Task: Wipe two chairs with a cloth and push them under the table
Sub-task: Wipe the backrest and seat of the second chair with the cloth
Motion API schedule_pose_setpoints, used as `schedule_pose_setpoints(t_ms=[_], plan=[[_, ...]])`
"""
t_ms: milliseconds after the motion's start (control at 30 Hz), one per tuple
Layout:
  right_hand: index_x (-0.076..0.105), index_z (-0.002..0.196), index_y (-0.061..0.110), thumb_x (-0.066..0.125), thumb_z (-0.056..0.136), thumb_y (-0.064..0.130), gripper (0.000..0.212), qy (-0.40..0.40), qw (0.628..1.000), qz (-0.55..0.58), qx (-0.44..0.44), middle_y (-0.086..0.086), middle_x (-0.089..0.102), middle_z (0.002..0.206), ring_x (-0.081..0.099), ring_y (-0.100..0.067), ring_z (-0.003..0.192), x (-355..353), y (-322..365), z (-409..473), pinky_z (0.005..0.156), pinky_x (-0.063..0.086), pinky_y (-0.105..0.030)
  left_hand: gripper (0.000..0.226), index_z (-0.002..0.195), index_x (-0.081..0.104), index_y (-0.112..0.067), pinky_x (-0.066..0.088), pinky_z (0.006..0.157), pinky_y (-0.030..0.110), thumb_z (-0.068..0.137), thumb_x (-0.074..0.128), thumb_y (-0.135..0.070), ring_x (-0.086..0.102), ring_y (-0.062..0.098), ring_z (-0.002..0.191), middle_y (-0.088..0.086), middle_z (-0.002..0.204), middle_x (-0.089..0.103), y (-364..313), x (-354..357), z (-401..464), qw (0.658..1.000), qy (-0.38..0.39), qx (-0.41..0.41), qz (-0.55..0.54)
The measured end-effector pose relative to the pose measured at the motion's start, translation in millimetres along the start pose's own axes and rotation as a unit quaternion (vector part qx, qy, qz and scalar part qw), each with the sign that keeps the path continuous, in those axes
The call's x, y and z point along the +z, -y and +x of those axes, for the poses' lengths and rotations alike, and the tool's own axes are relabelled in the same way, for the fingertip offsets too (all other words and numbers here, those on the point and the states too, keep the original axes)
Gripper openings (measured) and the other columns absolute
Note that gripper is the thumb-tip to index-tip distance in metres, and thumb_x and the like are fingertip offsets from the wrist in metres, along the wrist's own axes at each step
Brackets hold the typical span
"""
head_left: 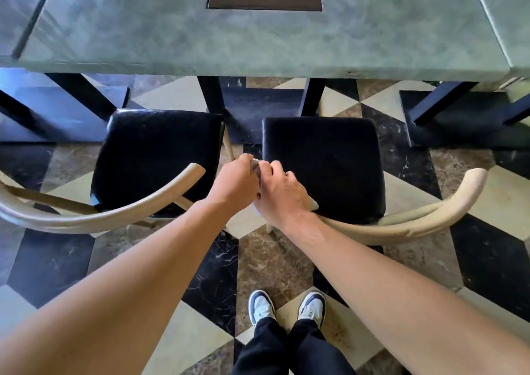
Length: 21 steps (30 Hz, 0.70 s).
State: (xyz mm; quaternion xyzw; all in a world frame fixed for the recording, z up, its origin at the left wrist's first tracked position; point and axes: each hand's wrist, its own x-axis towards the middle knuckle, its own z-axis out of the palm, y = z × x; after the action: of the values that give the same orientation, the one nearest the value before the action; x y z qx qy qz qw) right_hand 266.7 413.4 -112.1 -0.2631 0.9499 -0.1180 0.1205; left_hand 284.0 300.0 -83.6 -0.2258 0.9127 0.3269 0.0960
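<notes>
Both hands are meeting between the two chairs: the left hand point(233, 181) and right hand point(282, 192) are gripping a small pale cloth point(254, 164) with curled fingers, over the right chair point(324, 168) seat's left edge, beside the left chair point(155, 156), before the counter point(258, 39).

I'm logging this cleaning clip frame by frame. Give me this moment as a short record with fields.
left hand: pinches the cloth
right hand: grips the same cloth, at the right chair's near left corner
left chair: black seat, outside the table
right chair: black seat, outside the table
table: green top, just beyond both chairs
floor: patterned marble tiles
</notes>
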Motion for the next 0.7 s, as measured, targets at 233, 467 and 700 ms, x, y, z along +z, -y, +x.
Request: schedule_pose_setpoints(t_ms=[233, 467, 700], plan=[[0.045, 0.137, 0.016, 0.052, 0.096, 0.050, 0.054, -0.009, 0.995, -0.063, -0.082, -0.005, 0.057, 0.116, 0.058, -0.028, 0.088, -15, -50, -50, 0.075, 0.053, -0.040, 0.030, 0.119, 0.053, -0.007, 0.044, 0.089, 0.040, 0.092, 0.046, -0.017, 0.048, 0.031, 0.108, 0.013, 0.115, 0.052, -6, 8, -7, 0.986, -0.049, 0.111, 0.118], [0.065, 0.117, 0.018, 0.052, 0.092, 0.052, 0.044, -0.088, 0.986, -0.070, -0.126, -0.001, 0.067, 0.101, 0.059, -0.026, 0.074, -32, -124, -98, 0.067, 0.052, -0.043, 0.030, 0.118, 0.060, -0.008, 0.045, 0.092, 0.047, 0.095, 0.043, -0.017, 0.049, 0.030, 0.109, 0.010, 0.115, 0.057, -55, 32, -14, 0.971, -0.005, 0.196, 0.134], [0.072, 0.095, 0.014, 0.050, 0.092, 0.049, 0.041, -0.155, 0.987, 0.004, -0.050, -0.002, 0.071, 0.086, 0.064, -0.028, 0.076, -66, -235, -124, 0.076, 0.048, -0.044, 0.029, 0.095, 0.058, -0.013, 0.047, 0.081, 0.047, 0.099, 0.032, -0.026, 0.051, 0.025, 0.090, 0.004, 0.096, 0.059, -104, 75, -23, 0.962, 0.036, 0.240, 0.124]])
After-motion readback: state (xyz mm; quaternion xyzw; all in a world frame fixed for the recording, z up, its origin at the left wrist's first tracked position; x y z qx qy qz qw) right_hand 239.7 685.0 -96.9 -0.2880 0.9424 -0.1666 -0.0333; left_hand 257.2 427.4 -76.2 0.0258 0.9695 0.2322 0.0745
